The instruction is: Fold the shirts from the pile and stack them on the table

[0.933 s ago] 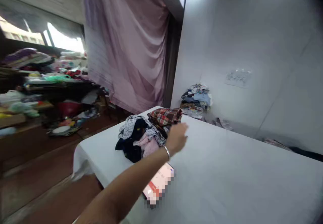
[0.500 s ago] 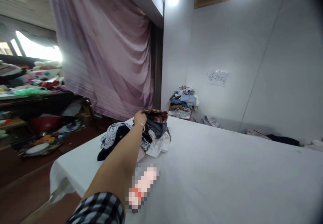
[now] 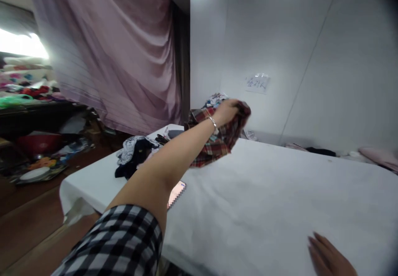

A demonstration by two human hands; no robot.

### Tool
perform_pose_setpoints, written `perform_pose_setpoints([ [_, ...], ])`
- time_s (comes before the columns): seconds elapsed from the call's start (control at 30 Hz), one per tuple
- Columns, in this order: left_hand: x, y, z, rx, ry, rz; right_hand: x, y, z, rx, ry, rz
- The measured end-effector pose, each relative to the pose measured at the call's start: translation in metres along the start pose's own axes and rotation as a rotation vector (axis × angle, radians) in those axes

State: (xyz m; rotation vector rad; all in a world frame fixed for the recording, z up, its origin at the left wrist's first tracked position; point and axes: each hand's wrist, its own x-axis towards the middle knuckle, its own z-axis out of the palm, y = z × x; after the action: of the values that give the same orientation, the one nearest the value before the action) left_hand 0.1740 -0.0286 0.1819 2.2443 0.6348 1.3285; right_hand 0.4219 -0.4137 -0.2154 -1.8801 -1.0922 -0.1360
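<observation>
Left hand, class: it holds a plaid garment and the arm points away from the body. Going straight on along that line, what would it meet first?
Likely the white wall. The left hand grips the plaid garment above the table, and no nearer obstacle shows beyond it, though depth is unclear.

Red plaid garment (image 3: 222,141): checked in red, dark and pale lines, soft and crumpled. Gripped at its upper edge by the left hand (image 3: 228,111) and lifted clear of the white-covered desk (image 3: 264,193); the rest hung down in loose folds below the wrist. It was held above the desk's far side, just right of the heap of mixed clothes (image 3: 138,157) there.
</observation>
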Motion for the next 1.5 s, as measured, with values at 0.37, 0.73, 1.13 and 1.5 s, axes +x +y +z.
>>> perform_pose_setpoints([
  [0.37,-0.252,0.049,0.166,0.106,-0.729,-0.185,0.007,-0.038,-0.021,-0.037,-0.163,0.076],
  [0.73,-0.302,0.014,0.123,0.306,-0.357,-0.268,-0.001,-0.071,-0.024,-0.07,-0.249,-0.115],
  [1.13,-0.286,0.011,0.119,-0.302,-0.257,-0.695,0.053,-0.128,0.005,0.047,-0.296,-0.2],
  [1.5,-0.273,0.104,0.128,-0.826,-0.243,-0.601,0.03,-0.175,-0.013,0.513,-0.213,0.038],
])
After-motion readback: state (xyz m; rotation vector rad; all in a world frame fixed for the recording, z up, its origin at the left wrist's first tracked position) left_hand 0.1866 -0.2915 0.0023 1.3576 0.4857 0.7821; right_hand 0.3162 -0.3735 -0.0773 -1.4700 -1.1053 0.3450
